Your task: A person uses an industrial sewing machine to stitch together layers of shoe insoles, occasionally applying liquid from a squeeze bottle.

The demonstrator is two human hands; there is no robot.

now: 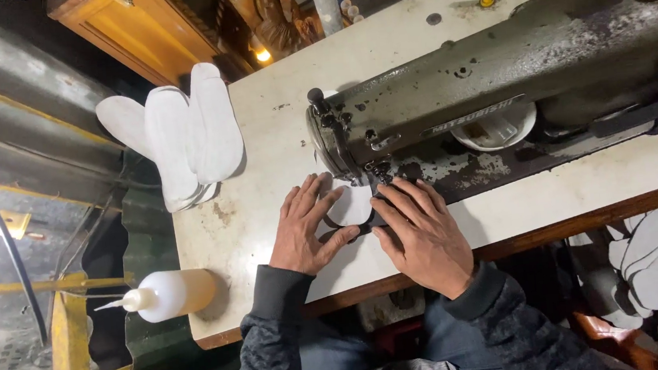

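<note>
White cut piece (351, 204) flat on worktop (260, 135) under sewing machine (495, 72) — left hand (303, 229) at nine o'clock, right hand (424, 234) at four, each grip open, pressing only.

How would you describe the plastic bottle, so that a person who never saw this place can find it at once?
Start from the big grey-green sewing machine on the white table. Go to the table's near left corner, beside the person's left hand. There the squeeze bottle lies on its side, translucent white with a pointed nozzle, unlike the flat white sole-shaped pieces stacked further back.

Both hands lie flat, palms down, fingers spread: left hand (302, 229) angled inward, right hand (422, 232) just beside it, sleeves at wrists.
</note>
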